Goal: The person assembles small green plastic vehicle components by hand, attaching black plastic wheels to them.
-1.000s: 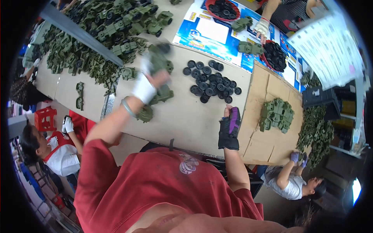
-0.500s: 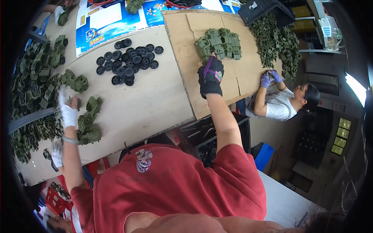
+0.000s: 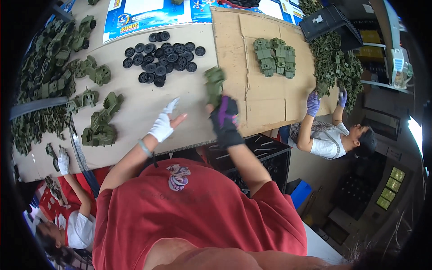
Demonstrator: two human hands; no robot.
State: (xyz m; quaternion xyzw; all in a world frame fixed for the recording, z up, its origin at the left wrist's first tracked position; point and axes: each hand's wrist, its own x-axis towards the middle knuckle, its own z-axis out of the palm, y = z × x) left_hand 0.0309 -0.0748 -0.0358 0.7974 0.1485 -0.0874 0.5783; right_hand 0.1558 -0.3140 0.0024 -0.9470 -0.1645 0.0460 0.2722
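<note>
Surface: pale and broad point(image 3: 180, 110), its right part covered by brown cardboard point(image 3: 263, 101); a blue-and-white printed sheet point(image 3: 157, 15) lies along the far side.
Right hand: in a dark glove with purple point(image 3: 225, 119), fingers closed around a green toy vehicle point(image 3: 214, 81); slightly blurred.
Held vehicle: stands out beyond the fingers, near the cardboard's left edge, right of the wheels.
Left hand: in a white glove point(image 3: 163, 126), holding nothing, thumb and fingers spread, over the bare surface; a pale bangle point(image 3: 145, 148) circles the wrist.
Wheels: black, in a loose cluster point(image 3: 164, 58) on the surface, some overlapping.
Cardboard row: green vehicles point(image 3: 275, 57) set side by side, touching.
Left side: more loose green vehicles point(image 3: 101, 123) near a large heap of green parts point(image 3: 45, 67).
Right side: small green parts piled point(image 3: 335, 65) beside a dark bin point(image 3: 330, 27).
Co-workers: one at right in purple gloves point(image 3: 313, 104), by that pile; one at lower left in a white glove point(image 3: 63, 162), beside a green part point(image 3: 51, 154).
</note>
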